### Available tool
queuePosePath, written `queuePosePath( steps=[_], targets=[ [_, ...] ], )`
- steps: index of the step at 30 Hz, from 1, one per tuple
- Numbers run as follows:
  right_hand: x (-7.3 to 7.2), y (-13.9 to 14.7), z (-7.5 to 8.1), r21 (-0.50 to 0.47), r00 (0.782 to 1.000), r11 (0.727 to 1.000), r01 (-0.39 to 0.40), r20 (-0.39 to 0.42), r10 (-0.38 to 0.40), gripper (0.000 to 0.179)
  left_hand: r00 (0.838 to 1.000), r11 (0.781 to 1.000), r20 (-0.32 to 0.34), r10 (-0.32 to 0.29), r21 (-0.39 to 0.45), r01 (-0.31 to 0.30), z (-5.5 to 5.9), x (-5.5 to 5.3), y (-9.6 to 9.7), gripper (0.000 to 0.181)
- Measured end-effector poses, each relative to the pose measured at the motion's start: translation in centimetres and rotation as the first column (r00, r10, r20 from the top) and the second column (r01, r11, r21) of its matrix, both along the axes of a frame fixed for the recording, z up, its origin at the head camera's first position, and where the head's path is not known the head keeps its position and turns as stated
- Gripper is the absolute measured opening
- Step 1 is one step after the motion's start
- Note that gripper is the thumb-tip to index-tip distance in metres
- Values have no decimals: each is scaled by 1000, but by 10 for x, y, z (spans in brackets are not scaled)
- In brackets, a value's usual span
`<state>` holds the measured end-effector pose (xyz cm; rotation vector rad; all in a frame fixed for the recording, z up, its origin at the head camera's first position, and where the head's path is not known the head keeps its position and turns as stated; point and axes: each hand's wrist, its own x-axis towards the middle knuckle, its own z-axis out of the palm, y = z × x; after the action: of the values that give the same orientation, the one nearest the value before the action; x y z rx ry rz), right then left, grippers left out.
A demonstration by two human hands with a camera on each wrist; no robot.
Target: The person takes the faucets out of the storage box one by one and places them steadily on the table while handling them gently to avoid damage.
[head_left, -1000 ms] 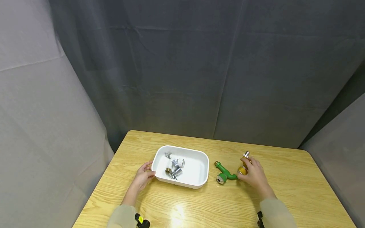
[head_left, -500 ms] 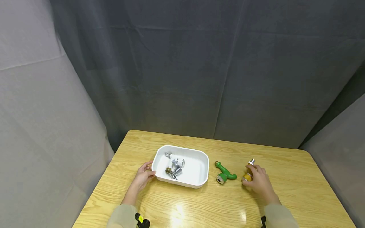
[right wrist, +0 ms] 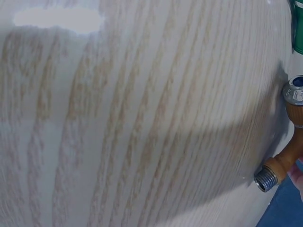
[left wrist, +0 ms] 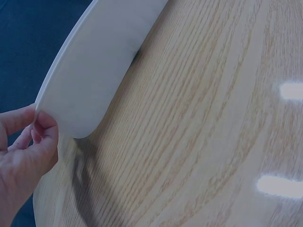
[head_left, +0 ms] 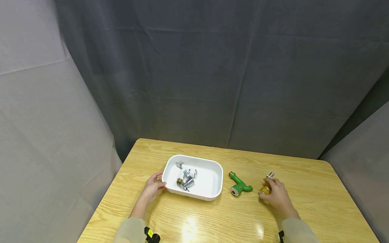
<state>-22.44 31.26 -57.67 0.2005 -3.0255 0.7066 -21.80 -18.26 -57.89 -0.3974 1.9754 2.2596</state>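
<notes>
My left hand pinches the left end of a white plastic tray, thumb and fingers at its rim. In the left wrist view the tray's outer wall rises above the table, with the pinching fingers at its corner. On the right, my right hand grips a yellow tap with a silvery threaded end. The right wrist view shows that tap close over the table, fingers mostly out of frame. A green tap of similar shape lies between the tray and my right hand.
Several small metal fittings lie in the left half of the tray. All of this is on a wooden table, backed by a dark grey curtain, with lighter cloth at both sides.
My right hand has carried the yellow tap right, away from the green tap, and down nearer the table. The left hand and the tray have stayed put.
</notes>
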Motion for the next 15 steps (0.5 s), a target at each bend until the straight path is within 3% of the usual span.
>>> queuePosePath(
  steps=[4,15],
  targets=[
    [1,1,0,-15,999,1000,7,34,-7,68,1000,1000,2,0,3,0,0,0,0,56],
    [0,3,-2,-33,999,999,-9,35,10,67,1000,1000,-4,0,9,0,0,0,0,56]
  ],
)
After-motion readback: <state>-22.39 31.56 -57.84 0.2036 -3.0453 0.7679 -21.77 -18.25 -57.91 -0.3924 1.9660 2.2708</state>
